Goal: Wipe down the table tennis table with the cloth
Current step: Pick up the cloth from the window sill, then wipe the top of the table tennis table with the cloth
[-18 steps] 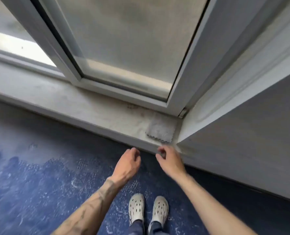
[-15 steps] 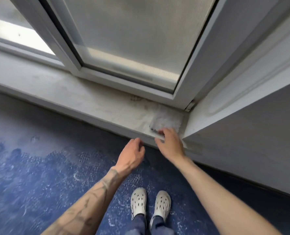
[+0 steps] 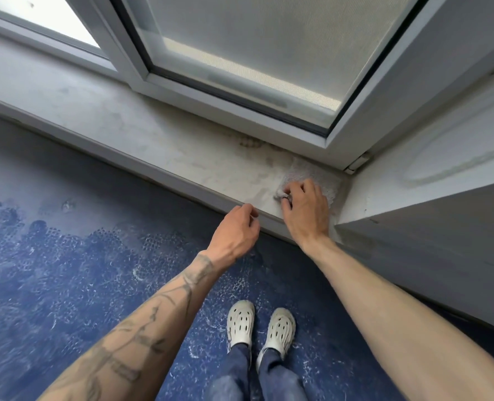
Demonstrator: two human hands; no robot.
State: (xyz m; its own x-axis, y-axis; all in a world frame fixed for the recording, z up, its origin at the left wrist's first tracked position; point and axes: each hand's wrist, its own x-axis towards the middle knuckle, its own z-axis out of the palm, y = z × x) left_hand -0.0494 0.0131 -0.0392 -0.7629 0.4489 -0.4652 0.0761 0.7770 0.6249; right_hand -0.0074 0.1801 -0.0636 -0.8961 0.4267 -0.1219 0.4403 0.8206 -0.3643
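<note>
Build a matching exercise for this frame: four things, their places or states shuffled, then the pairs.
1. grey textured cloth
2. left hand
3. right hand
4. pair of white perforated clogs

A. on the speckled blue floor
B. pinches the cloth's near corner
C. lies in the corner of the dusty white window sill
D. by the sill's front edge, holding nothing

Pairs: 1-C, 2-D, 3-B, 4-A

One grey fluffy microfibre cloth (image 3: 305, 175). Two bare hands, the left hand (image 3: 234, 233) and the right hand (image 3: 306, 212), on two bare forearms (image 3: 384, 314) — one of them tattooed. Two white perforated rubber clogs (image 3: 240, 321) and two blue denim trouser legs (image 3: 232, 377). One dusty white windowsill (image 3: 153, 140), two white-framed window panes (image 3: 254, 39) — and one mottled blue floor (image 3: 66, 285).
</note>
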